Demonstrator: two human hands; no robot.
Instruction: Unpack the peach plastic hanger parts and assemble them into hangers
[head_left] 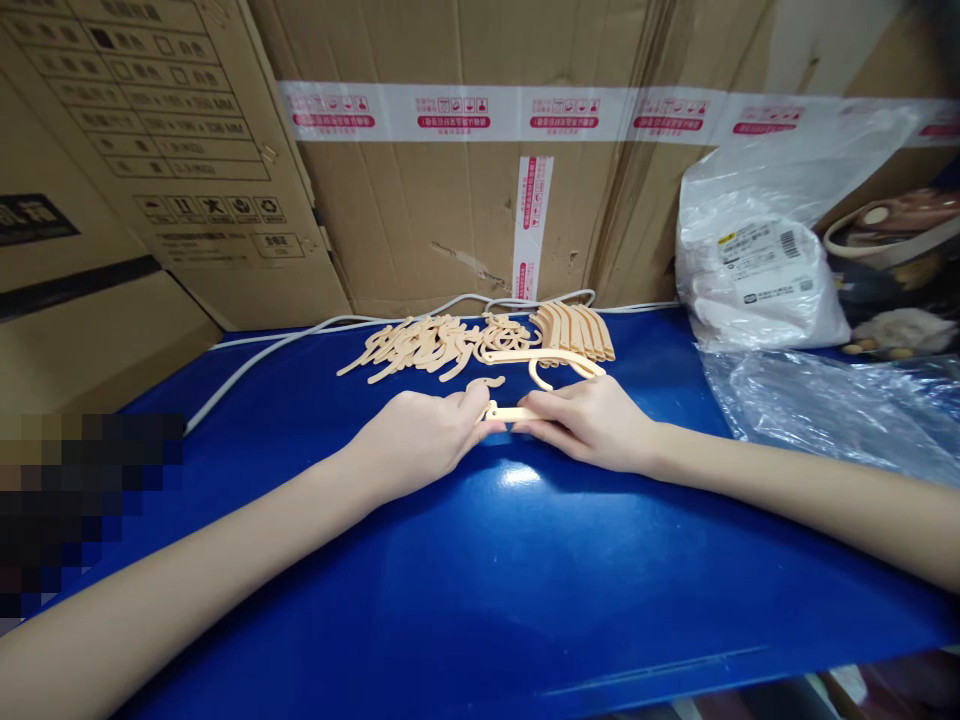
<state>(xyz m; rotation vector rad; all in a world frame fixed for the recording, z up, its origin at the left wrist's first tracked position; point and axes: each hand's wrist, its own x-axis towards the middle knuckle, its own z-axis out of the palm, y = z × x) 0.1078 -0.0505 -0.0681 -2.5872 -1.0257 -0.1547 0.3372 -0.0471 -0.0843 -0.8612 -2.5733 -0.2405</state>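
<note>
Both my hands meet over the middle of the blue table, pinching one beige plastic folding-hanger piece between thumbs and fingers. My left hand grips the end with a small round joint. My right hand is closed on the straight part, hiding the rest of it. Just beyond the fingers lies a long curved hanger arm, with a hook-shaped piece close by. Behind these are a loose heap of curved hanger parts and a neat row of stacked hanger arms.
Large cardboard boxes wall off the back and left of the blue table. A white cable runs along the rear edge. At right are a white plastic parcel bag and clear plastic film.
</note>
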